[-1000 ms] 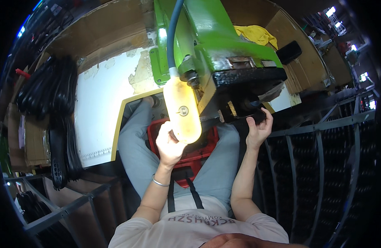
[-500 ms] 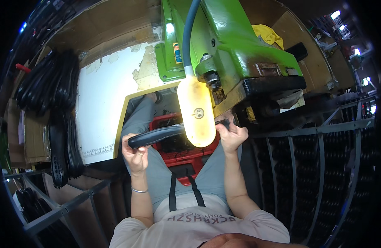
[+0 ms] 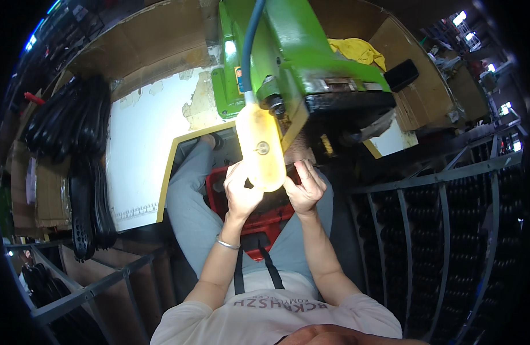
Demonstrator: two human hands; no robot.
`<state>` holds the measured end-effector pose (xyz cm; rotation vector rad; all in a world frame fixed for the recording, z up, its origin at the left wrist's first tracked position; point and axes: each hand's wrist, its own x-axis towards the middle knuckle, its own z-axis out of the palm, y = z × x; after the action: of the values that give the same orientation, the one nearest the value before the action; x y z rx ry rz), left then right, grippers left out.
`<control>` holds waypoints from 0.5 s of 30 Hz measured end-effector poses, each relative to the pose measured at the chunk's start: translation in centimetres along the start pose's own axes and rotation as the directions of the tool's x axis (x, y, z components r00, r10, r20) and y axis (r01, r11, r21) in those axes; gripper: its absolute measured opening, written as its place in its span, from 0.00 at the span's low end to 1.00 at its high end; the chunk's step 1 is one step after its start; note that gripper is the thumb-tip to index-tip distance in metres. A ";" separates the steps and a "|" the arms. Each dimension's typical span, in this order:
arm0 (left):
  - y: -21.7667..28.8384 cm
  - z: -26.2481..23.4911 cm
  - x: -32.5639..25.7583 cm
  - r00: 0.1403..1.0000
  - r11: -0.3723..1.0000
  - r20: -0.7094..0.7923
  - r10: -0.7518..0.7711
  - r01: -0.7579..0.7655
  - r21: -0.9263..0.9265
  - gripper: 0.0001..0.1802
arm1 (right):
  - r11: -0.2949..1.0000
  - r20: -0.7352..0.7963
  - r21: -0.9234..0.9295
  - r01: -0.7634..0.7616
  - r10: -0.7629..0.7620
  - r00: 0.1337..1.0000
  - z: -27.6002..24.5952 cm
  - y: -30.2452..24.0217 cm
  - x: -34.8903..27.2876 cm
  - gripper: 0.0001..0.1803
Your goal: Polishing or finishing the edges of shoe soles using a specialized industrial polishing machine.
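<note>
My left hand (image 3: 242, 192) and my right hand (image 3: 306, 185) are close together just under the green machine (image 3: 288, 52). Both curl around a black rubber piece (image 3: 275, 201), of which only a dark strip shows between them. A pale yellow translucent cover (image 3: 260, 150) hangs from a blue hose (image 3: 249, 40) in front of the hands and hides the fingertips and most of the piece. The left fingers touch the cover's lower edge. The machine's dark working head (image 3: 340, 123) sits just above my right hand.
A red crate (image 3: 259, 224) lies between my grey-trousered knees. Stacks of black soles (image 3: 75, 132) line the left side. A metal rack (image 3: 449, 241) filled with dark pieces stands on the right. A white board with a yellow edge (image 3: 144, 155) and cardboard walls (image 3: 133, 52) lie beyond.
The hands held the long black piece wide apart and level half a second ago; now they have come together and risen behind the yellow cover, close under the machine.
</note>
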<state>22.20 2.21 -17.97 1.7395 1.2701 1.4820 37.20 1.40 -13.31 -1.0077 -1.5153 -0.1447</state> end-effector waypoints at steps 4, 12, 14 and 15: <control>-0.8 2.5 -1.1 0.989 0.925 0.010 -0.145 0.139 -0.353 0.19 | 0.882 0.025 0.304 -0.361 0.371 0.928 0.7 4.3 -5.3 0.21; 1.3 5.6 -2.3 0.941 0.616 -0.011 -0.337 0.211 -0.759 0.21 | -0.287 0.596 0.675 -0.680 0.756 0.272 0.5 7.0 -14.2 0.33; 1.3 5.8 -2.4 0.935 0.600 -0.025 -0.355 0.208 -0.772 0.21 | -0.318 0.600 0.698 -0.641 0.748 0.282 -0.2 7.0 -14.4 0.31; 1.3 6.0 -2.4 0.940 0.606 -0.028 -0.340 0.196 -0.771 0.21 | -0.319 0.598 0.701 -0.638 0.751 0.281 -0.7 7.1 -14.3 0.31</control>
<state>28.37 0.57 -19.51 0.8231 0.7327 1.6628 40.45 -1.77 -28.61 -0.6917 -0.2802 1.5072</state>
